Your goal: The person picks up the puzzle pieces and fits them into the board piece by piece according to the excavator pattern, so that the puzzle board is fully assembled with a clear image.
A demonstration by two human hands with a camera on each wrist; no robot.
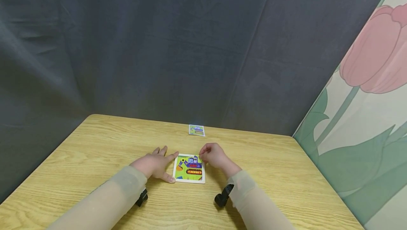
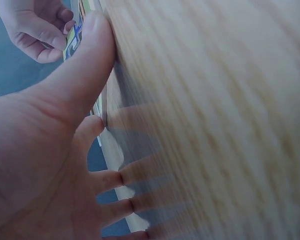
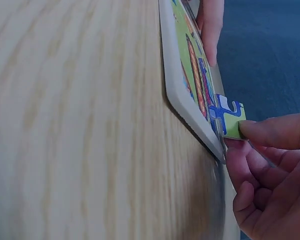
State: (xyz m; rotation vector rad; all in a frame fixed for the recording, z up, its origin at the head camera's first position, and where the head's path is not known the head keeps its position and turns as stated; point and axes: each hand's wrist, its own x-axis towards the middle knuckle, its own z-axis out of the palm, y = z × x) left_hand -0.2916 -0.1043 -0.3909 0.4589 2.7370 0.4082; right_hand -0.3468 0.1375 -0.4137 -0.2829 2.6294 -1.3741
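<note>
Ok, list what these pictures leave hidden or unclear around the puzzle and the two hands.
- Small card at the table's far edge: head view, too small to read its picture.
- Puzzle piece: right wrist view, its lower part covered by the right hand.
- Puzzle tray: head view, its top right corner hidden by the right hand.
- Left hand: left wrist view, fingertips blurred against the table.

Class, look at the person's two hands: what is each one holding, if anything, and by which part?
The right hand pinches a puzzle piece by its outer edge. The left hand holds nothing, lying flat against the puzzle tray.
</note>
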